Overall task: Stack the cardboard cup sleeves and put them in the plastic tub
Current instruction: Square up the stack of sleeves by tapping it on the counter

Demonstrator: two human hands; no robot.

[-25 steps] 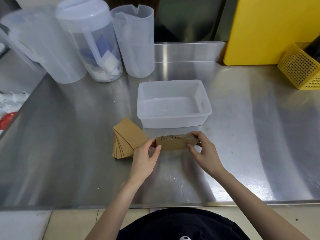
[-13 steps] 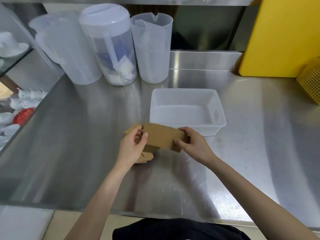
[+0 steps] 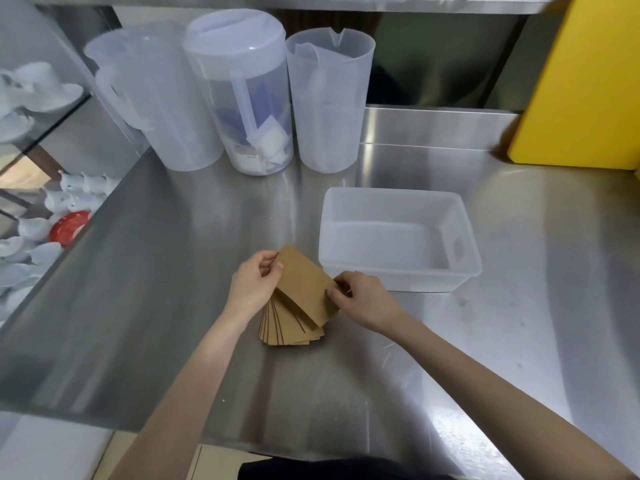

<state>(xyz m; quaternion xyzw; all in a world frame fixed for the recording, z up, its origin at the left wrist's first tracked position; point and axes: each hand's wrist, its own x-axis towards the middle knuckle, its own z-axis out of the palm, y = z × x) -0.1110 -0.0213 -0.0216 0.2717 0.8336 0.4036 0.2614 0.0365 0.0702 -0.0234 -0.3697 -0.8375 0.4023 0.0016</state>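
Here, in the head view, we pinch a flat brown cardboard cup sleeve (image 3: 304,284) between our left hand (image 3: 254,287) and right hand (image 3: 362,301), laying it atop the fanned pile of brown cardboard sleeves (image 3: 289,325) near the middle of the steel counter (image 3: 156,289), just beside the empty translucent plastic tub (image 3: 398,240). The sleeve's long axis runs diagonally, from far-left to near-right. We judge the splayed pile could slide apart if we lift it unsquared.
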